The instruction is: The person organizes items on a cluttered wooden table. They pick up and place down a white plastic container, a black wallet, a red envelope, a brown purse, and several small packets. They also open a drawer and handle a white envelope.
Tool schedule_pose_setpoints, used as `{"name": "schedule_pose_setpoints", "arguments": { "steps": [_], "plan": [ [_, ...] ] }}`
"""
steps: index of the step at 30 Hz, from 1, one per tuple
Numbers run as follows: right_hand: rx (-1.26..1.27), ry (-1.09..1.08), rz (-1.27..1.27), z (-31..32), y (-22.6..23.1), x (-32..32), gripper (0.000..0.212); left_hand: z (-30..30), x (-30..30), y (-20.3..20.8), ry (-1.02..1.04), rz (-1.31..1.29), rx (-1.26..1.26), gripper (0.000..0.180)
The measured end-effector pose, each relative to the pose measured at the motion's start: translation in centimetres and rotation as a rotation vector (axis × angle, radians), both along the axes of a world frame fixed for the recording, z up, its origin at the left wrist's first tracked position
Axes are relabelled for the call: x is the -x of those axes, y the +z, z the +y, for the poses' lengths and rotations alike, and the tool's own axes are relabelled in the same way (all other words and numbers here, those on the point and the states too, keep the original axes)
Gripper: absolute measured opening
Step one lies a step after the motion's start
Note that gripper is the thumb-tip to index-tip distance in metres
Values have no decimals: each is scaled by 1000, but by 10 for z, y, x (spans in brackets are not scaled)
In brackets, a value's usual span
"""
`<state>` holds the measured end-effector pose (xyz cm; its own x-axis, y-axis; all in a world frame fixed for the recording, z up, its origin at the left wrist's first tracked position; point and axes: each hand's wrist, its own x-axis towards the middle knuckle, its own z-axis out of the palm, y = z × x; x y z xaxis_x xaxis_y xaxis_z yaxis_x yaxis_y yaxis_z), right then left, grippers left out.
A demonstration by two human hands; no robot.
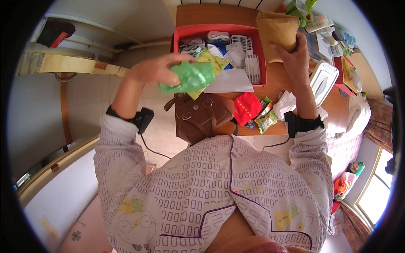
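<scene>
My left hand (158, 69) is closed around a crinkled green plastic bag (194, 76), held up in front of a red open box (263, 71). A yellow-green paper packet (217, 63) shows behind the bag; whether my hand grips it too is hidden. Inside the box lie blister packs (241, 41), a small white case (218, 36) and several flat packets. Over at the box's right side, my right hand (294, 57) grips the lower edge of a brown paper bag (276, 31), thumb on its front.
A brown leather bag (202, 116) sits between me and the desk (278, 78). On the desk's near edge are a red pouch (247, 108), snack packets (266, 121) and white tissues (284, 104). A white lidded container (324, 82) and several bottles (319, 24) stand right.
</scene>
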<state>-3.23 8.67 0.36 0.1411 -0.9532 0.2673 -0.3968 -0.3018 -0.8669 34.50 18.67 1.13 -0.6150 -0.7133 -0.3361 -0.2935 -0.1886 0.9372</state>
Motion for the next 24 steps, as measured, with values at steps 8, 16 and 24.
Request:
{"name": "schedule_pose_setpoints", "arguments": {
  "steps": [8, 16, 24],
  "plan": [
    [-9, 20, -13, 5, -16, 12, 55, -44, 14, -5, 88, -160, -23, 64],
    [-18, 118, 80, 7, -10, -4, 54, 7, 10, -16, 307, 138, 9, 77],
    [-27, 136, 151, -19, 15, -17, 56, 91, 14, -43, 495, 433, -147, 77]
  ]
}}
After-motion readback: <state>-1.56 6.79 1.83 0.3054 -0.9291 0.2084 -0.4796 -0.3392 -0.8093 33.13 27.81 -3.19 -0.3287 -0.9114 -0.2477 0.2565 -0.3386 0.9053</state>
